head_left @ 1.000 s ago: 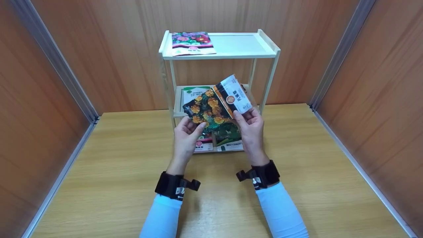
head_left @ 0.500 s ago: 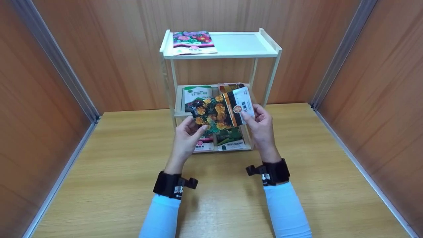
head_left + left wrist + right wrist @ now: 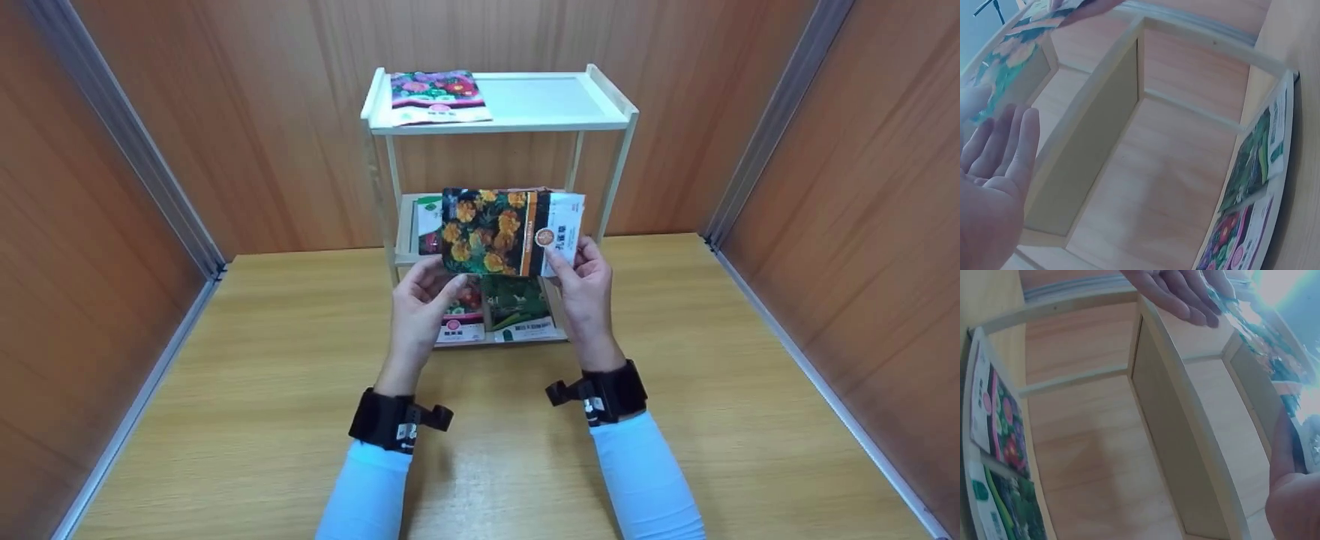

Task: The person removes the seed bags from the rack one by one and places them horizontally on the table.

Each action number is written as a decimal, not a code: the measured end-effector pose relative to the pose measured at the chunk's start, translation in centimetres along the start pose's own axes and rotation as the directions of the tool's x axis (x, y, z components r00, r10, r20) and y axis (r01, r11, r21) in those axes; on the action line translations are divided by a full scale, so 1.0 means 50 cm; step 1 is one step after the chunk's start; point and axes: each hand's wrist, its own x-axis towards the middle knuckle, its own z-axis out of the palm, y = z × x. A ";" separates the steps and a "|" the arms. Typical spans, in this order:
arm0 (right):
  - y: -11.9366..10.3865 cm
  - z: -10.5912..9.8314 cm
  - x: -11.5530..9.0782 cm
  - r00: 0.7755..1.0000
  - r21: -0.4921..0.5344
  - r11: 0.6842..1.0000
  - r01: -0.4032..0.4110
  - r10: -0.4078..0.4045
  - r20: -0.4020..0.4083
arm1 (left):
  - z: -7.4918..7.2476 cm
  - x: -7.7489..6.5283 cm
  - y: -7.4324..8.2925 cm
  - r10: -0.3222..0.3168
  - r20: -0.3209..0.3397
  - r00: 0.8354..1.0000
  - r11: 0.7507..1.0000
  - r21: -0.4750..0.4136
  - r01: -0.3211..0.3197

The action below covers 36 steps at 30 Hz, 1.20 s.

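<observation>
The right hand (image 3: 589,296) pinches the white end of the marigold packet (image 3: 491,232), thumb on its front and fingers behind. The left hand (image 3: 418,304) sits at the lower left corner, its fingers loosely extended and the thumb spread apart from them; whether they touch the packet is unclear. The packet is held up before the middle tier of the shelf rack (image 3: 555,99). Half a second ago it slanted, white end higher, with the left thumb over its corner; now it lies level, and that thumb shows below its bottom edge.
</observation>
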 end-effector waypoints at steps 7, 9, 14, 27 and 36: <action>0.018 0.022 -0.015 0.997 0.133 0.990 -0.036 0.026 0.075 | 0.023 -0.011 0.024 -0.033 -0.013 0.999 0.992 -0.120 0.031; 0.022 0.026 -0.018 0.996 0.118 0.992 -0.042 0.032 0.086 | 0.025 -0.011 0.024 -0.040 -0.028 0.999 0.991 -0.127 0.036; 0.025 0.031 -0.018 0.995 0.077 0.996 -0.046 0.039 0.092 | 0.020 -0.008 0.024 -0.053 -0.059 0.997 0.992 -0.121 0.045; 0.008 0.001 -0.002 0.998 -0.058 0.998 0.026 -0.023 0.064 | -0.013 -0.010 0.040 -0.027 -0.020 0.999 1.000 0.015 0.027; 0.014 0.013 -0.005 0.999 -0.016 1.000 0.008 -0.007 0.052 | -0.017 0.005 -0.002 -0.027 -0.111 0.993 0.999 0.033 0.031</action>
